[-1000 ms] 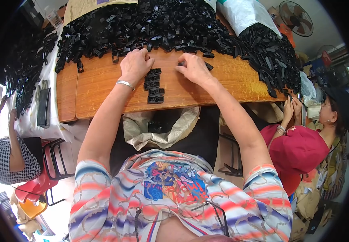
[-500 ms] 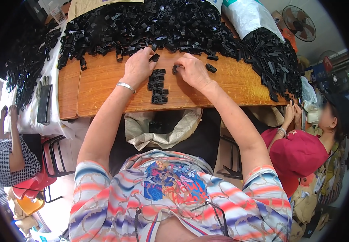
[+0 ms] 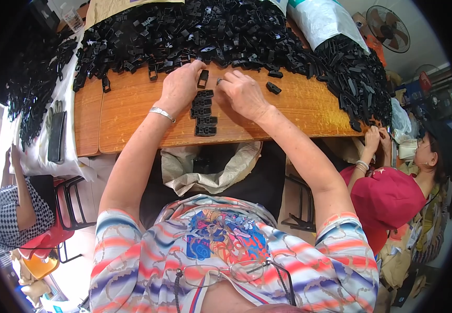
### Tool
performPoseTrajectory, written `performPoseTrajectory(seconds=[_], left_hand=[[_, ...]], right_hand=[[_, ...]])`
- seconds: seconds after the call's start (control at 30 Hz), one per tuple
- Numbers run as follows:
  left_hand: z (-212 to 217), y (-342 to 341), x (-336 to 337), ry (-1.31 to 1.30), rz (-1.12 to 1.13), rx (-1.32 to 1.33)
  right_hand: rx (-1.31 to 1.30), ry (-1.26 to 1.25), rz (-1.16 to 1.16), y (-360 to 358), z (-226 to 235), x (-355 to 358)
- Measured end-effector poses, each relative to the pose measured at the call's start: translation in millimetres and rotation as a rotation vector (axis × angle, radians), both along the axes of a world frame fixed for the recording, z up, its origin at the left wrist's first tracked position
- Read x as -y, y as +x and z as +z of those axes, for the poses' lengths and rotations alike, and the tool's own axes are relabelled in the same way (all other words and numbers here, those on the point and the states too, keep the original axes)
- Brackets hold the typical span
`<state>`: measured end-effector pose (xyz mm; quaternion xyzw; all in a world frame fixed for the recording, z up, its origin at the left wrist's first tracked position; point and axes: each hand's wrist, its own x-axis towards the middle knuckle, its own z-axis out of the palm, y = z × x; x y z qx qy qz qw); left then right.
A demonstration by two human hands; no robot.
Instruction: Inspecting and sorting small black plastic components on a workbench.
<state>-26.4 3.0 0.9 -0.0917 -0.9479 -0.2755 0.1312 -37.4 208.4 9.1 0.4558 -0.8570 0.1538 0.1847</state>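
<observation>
Head view: left hand (image 3: pixel 180 86), clamping indeterminate, touches a clip (image 3: pixel 203 79) heading a row (image 3: pixel 203 111) that runs toward the surface's (image 3: pixel 137 107) near edge, apparently for easy reach; right hand (image 3: pixel 242 94) is clamped on a part (image 3: pixel 219 81).

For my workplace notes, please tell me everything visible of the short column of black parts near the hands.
The short column consists of small black, plastic-looking parts with slight shine and openings. They lie close together, slightly staggered, on the brown table, running toward its near edge. The left hand is near the far end; contact is unclear.
</observation>
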Motion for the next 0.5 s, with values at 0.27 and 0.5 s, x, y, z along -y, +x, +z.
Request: performPoseTrajectory(seconds=[0.27,0.5], left_hand=[[10,2,-14,-0.105,0.089,0.069],[-5,-2,-1,-0.011,-0.008,0.047]], right_hand=[[0.311,-0.195,-0.356,-1,0,1],[0.622,-0.15,-0.315,-4,5,7]])
